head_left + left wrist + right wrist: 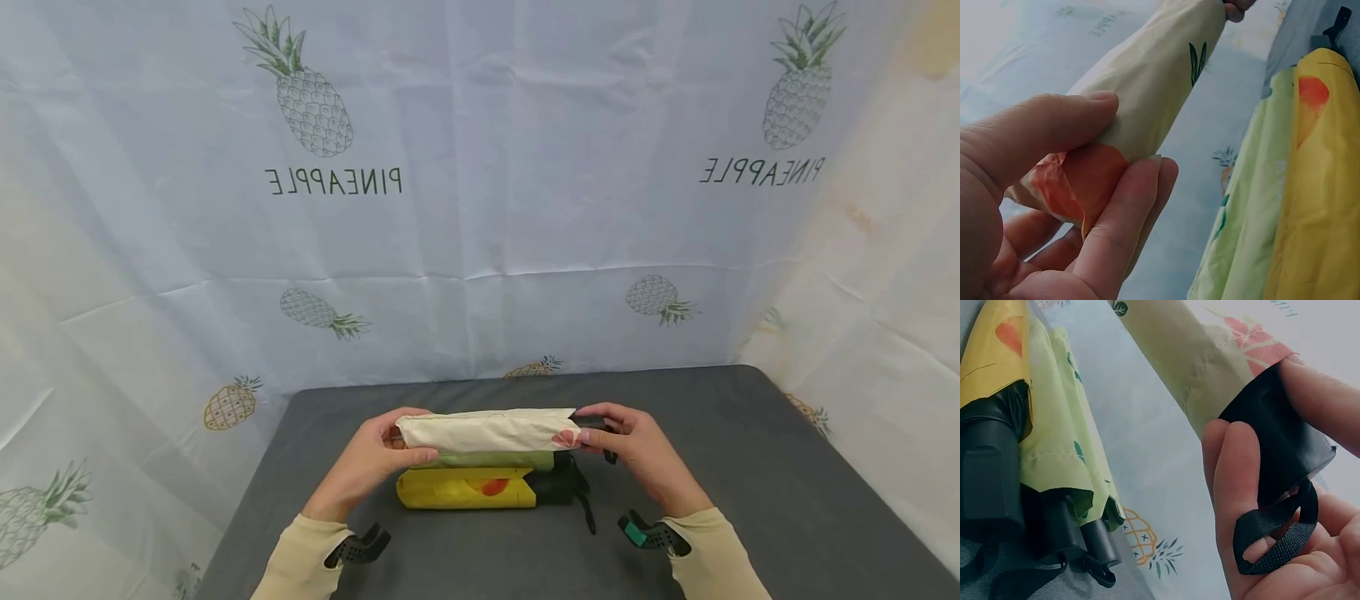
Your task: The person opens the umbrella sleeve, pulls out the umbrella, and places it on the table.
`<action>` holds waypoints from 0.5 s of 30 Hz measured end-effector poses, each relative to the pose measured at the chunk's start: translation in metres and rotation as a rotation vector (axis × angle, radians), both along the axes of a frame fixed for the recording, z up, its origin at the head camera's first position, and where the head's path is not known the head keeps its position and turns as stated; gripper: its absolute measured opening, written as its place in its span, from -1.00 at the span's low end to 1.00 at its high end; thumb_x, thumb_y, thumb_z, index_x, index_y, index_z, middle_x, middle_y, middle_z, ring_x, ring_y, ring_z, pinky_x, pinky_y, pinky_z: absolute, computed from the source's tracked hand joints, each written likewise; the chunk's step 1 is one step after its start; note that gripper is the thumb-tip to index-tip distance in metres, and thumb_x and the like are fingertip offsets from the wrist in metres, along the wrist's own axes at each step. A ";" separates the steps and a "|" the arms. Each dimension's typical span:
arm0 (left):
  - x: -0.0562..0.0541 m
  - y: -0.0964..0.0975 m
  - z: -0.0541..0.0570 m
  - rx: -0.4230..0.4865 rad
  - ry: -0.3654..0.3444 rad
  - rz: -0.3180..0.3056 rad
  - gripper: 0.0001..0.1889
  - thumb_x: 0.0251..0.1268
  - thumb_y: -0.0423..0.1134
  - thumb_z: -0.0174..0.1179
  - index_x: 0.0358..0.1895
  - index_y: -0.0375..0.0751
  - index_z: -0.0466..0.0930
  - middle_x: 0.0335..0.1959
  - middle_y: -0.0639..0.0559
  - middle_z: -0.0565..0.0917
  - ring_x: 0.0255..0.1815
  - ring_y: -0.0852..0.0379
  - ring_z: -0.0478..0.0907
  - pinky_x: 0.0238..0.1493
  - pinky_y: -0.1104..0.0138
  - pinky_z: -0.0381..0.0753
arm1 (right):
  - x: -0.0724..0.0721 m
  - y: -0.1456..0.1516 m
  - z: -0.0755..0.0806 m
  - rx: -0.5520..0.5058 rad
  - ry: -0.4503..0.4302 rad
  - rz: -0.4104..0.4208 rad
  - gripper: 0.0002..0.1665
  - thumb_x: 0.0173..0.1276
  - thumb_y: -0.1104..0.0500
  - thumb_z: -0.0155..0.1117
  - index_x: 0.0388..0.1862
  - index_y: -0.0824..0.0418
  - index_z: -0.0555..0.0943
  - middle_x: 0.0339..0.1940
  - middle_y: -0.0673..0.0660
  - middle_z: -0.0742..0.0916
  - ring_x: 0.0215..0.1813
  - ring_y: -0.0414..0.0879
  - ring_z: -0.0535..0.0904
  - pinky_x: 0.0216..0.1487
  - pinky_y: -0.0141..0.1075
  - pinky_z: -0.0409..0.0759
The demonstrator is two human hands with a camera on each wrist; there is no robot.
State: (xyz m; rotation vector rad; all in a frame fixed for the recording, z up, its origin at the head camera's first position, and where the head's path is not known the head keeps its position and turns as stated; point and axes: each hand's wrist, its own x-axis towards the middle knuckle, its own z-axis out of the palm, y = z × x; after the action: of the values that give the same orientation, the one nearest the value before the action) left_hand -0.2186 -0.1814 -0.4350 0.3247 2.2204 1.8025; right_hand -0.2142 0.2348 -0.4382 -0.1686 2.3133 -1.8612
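A folded umbrella in a cream sleeve (487,431) is held level between both hands. My left hand (366,463) grips its closed end, thumb on one side and fingers on the other; an orange patch (1091,178) shows there in the left wrist view. My right hand (633,442) pinches the other end at the black handle (1275,434), where a black strap loop (1272,534) hangs against the fingers. Nearer me lies a folded umbrella in a yellow sleeve (442,492). Beside it are light green sleeves (1054,437) with two black handles, partly hidden in the head view.
Everything lies on or above a dark grey table (495,558). A white cloth (480,208) printed with pineapples hangs behind the table and along its sides. A black strap (587,510) trails from the yellow umbrella's handle. Each wrist wears a black band (358,547).
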 end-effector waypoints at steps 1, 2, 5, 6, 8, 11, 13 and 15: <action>0.001 0.000 0.000 0.004 -0.002 0.001 -0.34 0.28 -0.14 0.61 0.43 -0.08 0.60 0.22 -0.16 0.70 0.09 -0.06 0.75 0.16 -0.04 0.80 | 0.000 -0.001 0.000 0.011 -0.002 -0.001 -0.34 0.48 0.04 0.53 0.45 0.27 0.61 -0.04 0.01 0.86 0.00 0.02 0.78 0.09 -0.11 0.74; 0.001 -0.001 -0.001 0.009 -0.003 0.001 -0.34 0.28 -0.14 0.61 0.43 -0.08 0.60 0.22 -0.16 0.70 0.09 -0.06 0.75 0.16 -0.04 0.80 | -0.001 -0.002 0.000 0.021 -0.005 -0.003 -0.34 0.47 0.04 0.54 0.45 0.26 0.62 -0.02 0.02 0.86 0.01 0.03 0.77 0.09 -0.09 0.73; 0.003 -0.001 -0.002 0.023 -0.005 0.004 -0.32 0.28 -0.14 0.61 0.45 -0.08 0.59 0.22 -0.17 0.70 0.11 -0.08 0.76 0.16 -0.03 0.80 | 0.000 -0.004 0.000 0.037 -0.019 -0.008 -0.33 0.47 0.03 0.54 0.46 0.23 0.62 0.03 0.04 0.85 0.01 0.00 0.74 0.11 -0.07 0.70; 0.003 -0.001 -0.002 0.030 -0.006 0.003 -0.32 0.28 -0.14 0.60 0.45 -0.07 0.59 0.22 -0.17 0.70 0.12 -0.08 0.76 0.16 -0.03 0.80 | 0.000 -0.004 0.000 0.038 -0.025 -0.009 -0.34 0.47 0.03 0.53 0.46 0.23 0.62 0.05 0.04 0.84 0.02 -0.02 0.75 0.12 -0.06 0.70; 0.003 -0.001 -0.003 0.037 -0.006 -0.001 -0.32 0.29 -0.14 0.60 0.46 -0.08 0.58 0.23 -0.18 0.69 0.12 -0.09 0.76 0.16 -0.02 0.81 | 0.000 -0.005 0.001 0.044 -0.030 -0.009 -0.36 0.48 0.04 0.52 0.45 0.24 0.62 0.07 0.06 0.85 0.02 -0.03 0.75 0.13 -0.06 0.71; 0.002 -0.001 -0.005 0.046 -0.006 -0.009 -0.33 0.30 -0.16 0.59 0.46 -0.08 0.58 0.25 -0.17 0.68 0.13 -0.08 0.75 0.16 -0.01 0.81 | 0.002 -0.005 0.001 0.049 -0.029 0.001 -0.37 0.51 0.05 0.50 0.45 0.28 0.60 0.11 0.09 0.85 0.00 -0.07 0.76 0.10 -0.09 0.73; 0.002 -0.001 -0.005 0.051 -0.004 -0.010 -0.33 0.31 -0.17 0.59 0.46 -0.09 0.58 0.25 -0.18 0.68 0.14 -0.09 0.75 0.16 -0.01 0.81 | 0.003 -0.005 0.001 0.044 -0.021 0.013 -0.37 0.53 0.07 0.47 0.47 0.31 0.58 0.13 0.10 0.84 -0.01 -0.10 0.76 0.08 -0.11 0.73; 0.002 -0.001 -0.004 0.052 -0.006 -0.008 -0.33 0.30 -0.17 0.59 0.46 -0.08 0.58 0.25 -0.18 0.68 0.14 -0.09 0.75 0.16 -0.01 0.81 | 0.003 -0.005 0.001 0.036 -0.015 0.020 -0.36 0.55 0.09 0.45 0.49 0.32 0.57 0.11 0.09 0.84 -0.02 -0.12 0.77 0.07 -0.13 0.73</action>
State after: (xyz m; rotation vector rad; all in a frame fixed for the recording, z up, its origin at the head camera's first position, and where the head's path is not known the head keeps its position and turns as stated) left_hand -0.2165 -0.1825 -0.4392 0.3375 2.1680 1.8574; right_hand -0.2112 0.2302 -0.4367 -0.1720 2.3242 -1.8041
